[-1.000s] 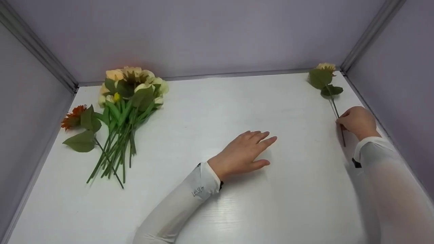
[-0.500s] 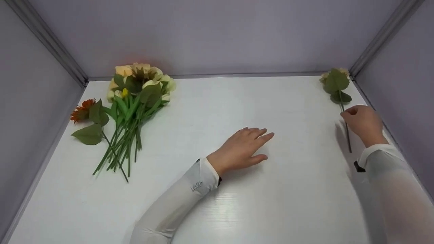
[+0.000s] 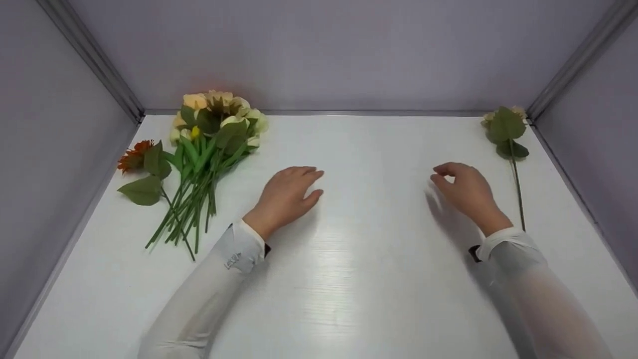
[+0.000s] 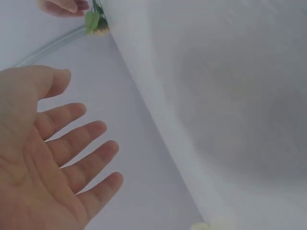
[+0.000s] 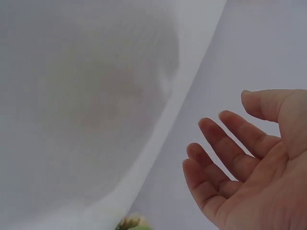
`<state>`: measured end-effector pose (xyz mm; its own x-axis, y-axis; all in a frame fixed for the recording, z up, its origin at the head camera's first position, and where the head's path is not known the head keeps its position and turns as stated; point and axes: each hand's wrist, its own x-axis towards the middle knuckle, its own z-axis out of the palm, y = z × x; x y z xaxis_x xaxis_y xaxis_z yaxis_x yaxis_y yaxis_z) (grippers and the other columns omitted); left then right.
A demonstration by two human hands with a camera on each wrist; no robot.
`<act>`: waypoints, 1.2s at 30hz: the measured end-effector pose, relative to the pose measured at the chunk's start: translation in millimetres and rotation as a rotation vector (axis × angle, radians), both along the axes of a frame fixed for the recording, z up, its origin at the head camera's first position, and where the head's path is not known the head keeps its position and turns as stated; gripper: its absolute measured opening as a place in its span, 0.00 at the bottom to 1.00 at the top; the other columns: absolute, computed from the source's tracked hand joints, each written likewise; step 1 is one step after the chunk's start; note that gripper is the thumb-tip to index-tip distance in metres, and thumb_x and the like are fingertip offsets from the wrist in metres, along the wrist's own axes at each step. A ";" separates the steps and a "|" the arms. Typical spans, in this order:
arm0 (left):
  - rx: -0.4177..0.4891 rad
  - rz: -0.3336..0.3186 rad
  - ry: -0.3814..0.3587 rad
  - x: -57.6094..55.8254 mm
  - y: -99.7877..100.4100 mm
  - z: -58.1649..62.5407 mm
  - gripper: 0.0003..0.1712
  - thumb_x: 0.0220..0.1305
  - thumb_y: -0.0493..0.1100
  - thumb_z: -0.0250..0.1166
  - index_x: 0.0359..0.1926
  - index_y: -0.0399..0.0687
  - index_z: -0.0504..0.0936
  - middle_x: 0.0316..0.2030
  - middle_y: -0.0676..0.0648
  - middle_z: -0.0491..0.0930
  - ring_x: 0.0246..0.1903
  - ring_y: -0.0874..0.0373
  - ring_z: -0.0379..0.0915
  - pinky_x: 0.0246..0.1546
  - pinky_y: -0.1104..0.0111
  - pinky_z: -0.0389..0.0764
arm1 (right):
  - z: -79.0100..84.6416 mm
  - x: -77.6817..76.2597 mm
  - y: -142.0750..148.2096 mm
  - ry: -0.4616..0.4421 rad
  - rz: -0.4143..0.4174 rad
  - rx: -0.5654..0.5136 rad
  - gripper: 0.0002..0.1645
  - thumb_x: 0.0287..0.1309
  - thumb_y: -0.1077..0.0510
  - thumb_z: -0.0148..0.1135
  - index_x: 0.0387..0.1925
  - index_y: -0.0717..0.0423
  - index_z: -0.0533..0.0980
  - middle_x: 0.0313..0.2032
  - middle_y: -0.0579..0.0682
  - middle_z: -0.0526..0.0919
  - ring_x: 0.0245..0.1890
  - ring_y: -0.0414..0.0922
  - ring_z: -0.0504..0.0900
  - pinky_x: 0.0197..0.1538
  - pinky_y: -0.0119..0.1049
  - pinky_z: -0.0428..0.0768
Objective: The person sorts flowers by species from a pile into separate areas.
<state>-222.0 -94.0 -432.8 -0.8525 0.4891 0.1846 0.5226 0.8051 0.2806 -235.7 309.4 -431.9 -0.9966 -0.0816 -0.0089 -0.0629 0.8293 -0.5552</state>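
Note:
My left hand (image 3: 286, 197) hovers over the white table right of the bouquet, fingers relaxed and holding nothing. In the left wrist view its palm (image 4: 33, 163) shows bare, fingers spread. Left of the flower with the pale head, my right hand (image 3: 466, 192) is raised over the table. The right wrist view shows its fingers (image 5: 230, 153) loosely bent around nothing. That single flower (image 3: 508, 124) lies at the far right, its pale head mostly behind green leaves and its long stem running toward me, the lower end by my sleeve.
At the back left lies a bunch of cream and yellow flowers (image 3: 199, 154) with green stems. An orange flower (image 3: 137, 154) lies beside it, its stem crossing theirs. Grey walls (image 3: 329, 55) close off the table's (image 3: 374, 279) back and sides.
My right hand has let go of the pale flower's stem and moved left, leaving the flower on the table. My left hand has moved left, toward the bunch.

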 end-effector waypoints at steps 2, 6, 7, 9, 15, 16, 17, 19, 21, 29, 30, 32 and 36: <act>0.035 0.071 0.008 -3.2 -22.1 1.6 0.24 0.77 0.51 0.59 0.67 0.47 0.78 0.62 0.44 0.79 0.63 0.45 0.73 0.64 0.51 0.72 | -2.4 2.6 -17.8 0.018 0.050 0.001 0.28 0.75 0.44 0.56 0.64 0.59 0.77 0.61 0.60 0.79 0.62 0.60 0.74 0.61 0.60 0.71; 0.108 0.254 0.010 -5.1 -70.9 7.0 0.20 0.76 0.49 0.60 0.60 0.45 0.83 0.55 0.43 0.83 0.54 0.44 0.79 0.52 0.50 0.80 | -5.6 8.9 -53.9 0.043 0.159 -0.004 0.25 0.74 0.48 0.60 0.63 0.58 0.78 0.60 0.56 0.81 0.64 0.58 0.73 0.65 0.57 0.70; 0.128 0.304 0.001 -4.3 -84.0 8.5 0.19 0.76 0.49 0.60 0.58 0.44 0.84 0.53 0.43 0.84 0.52 0.44 0.80 0.49 0.49 0.81 | -6.8 11.3 -62.8 0.047 0.184 -0.005 0.24 0.73 0.49 0.61 0.62 0.58 0.79 0.59 0.55 0.81 0.64 0.57 0.73 0.65 0.57 0.70; 0.157 0.404 -0.025 -1.9 -111.3 12.6 0.17 0.76 0.48 0.59 0.54 0.44 0.85 0.49 0.43 0.84 0.45 0.45 0.81 0.42 0.49 0.81 | -7.9 15.9 -79.7 0.058 0.232 0.000 0.23 0.72 0.50 0.62 0.61 0.57 0.80 0.58 0.53 0.82 0.64 0.55 0.74 0.66 0.55 0.71; 0.097 0.632 -0.140 10.0 -190.9 30.9 0.13 0.75 0.45 0.56 0.39 0.42 0.83 0.29 0.43 0.80 0.25 0.48 0.74 0.21 0.56 0.72 | -6.3 28.4 -119.4 0.101 0.349 0.017 0.20 0.70 0.50 0.64 0.58 0.54 0.83 0.55 0.48 0.84 0.61 0.51 0.76 0.62 0.49 0.75; 0.077 0.662 -0.173 11.9 -201.5 33.4 0.14 0.75 0.45 0.56 0.33 0.42 0.81 0.24 0.45 0.77 0.22 0.49 0.71 0.18 0.58 0.68 | -5.7 30.4 -124.4 0.108 0.365 0.018 0.20 0.70 0.50 0.64 0.58 0.54 0.83 0.55 0.47 0.85 0.61 0.50 0.76 0.62 0.48 0.75; 0.057 0.688 -0.212 13.8 -210.9 35.5 0.16 0.74 0.45 0.57 0.29 0.44 0.79 0.21 0.46 0.74 0.20 0.51 0.69 0.17 0.60 0.66 | -5.0 32.4 -129.1 0.118 0.380 0.018 0.20 0.70 0.50 0.65 0.57 0.54 0.83 0.54 0.46 0.85 0.60 0.50 0.76 0.62 0.48 0.75; 0.020 0.738 -0.291 15.6 -226.3 37.2 0.20 0.73 0.47 0.58 0.22 0.47 0.74 0.16 0.50 0.68 0.18 0.53 0.66 0.16 0.63 0.63 | -4.0 36.1 -138.1 0.146 0.415 0.020 0.19 0.70 0.50 0.65 0.56 0.54 0.83 0.53 0.46 0.85 0.60 0.49 0.76 0.61 0.47 0.75; 0.004 0.772 -0.363 16.4 -238.0 35.9 0.21 0.72 0.49 0.61 0.21 0.47 0.74 0.16 0.50 0.68 0.18 0.53 0.67 0.17 0.62 0.65 | -3.6 39.9 -147.3 0.176 0.451 0.029 0.18 0.69 0.51 0.66 0.56 0.53 0.84 0.52 0.46 0.86 0.59 0.50 0.77 0.61 0.47 0.76; 0.099 0.769 -0.554 11.1 -262.0 16.5 0.22 0.69 0.55 0.62 0.30 0.41 0.84 0.21 0.47 0.81 0.22 0.54 0.75 0.24 0.61 0.73 | -4.6 51.0 -178.9 0.209 0.575 0.015 0.16 0.69 0.52 0.65 0.54 0.53 0.84 0.51 0.46 0.86 0.57 0.49 0.78 0.60 0.44 0.76; 0.109 0.771 -0.563 10.8 -264.3 13.9 0.22 0.68 0.55 0.62 0.28 0.41 0.84 0.19 0.48 0.80 0.21 0.55 0.74 0.24 0.61 0.73 | -5.2 51.6 -181.0 0.206 0.581 0.013 0.16 0.69 0.52 0.65 0.54 0.53 0.84 0.51 0.46 0.85 0.57 0.49 0.78 0.60 0.44 0.76; 0.145 0.776 -0.572 10.7 -268.1 9.3 0.21 0.68 0.54 0.62 0.28 0.41 0.83 0.17 0.50 0.78 0.20 0.56 0.74 0.25 0.62 0.73 | -6.8 52.3 -183.6 0.199 0.583 0.010 0.16 0.69 0.52 0.65 0.54 0.53 0.84 0.51 0.45 0.85 0.58 0.48 0.77 0.60 0.43 0.76; 0.318 0.789 -0.591 12.5 -272.9 3.4 0.19 0.68 0.51 0.65 0.37 0.36 0.82 0.19 0.52 0.81 0.21 0.58 0.77 0.28 0.63 0.79 | -10.4 52.1 -183.6 0.177 0.565 -0.002 0.16 0.70 0.51 0.65 0.54 0.52 0.84 0.51 0.44 0.85 0.58 0.48 0.77 0.61 0.43 0.76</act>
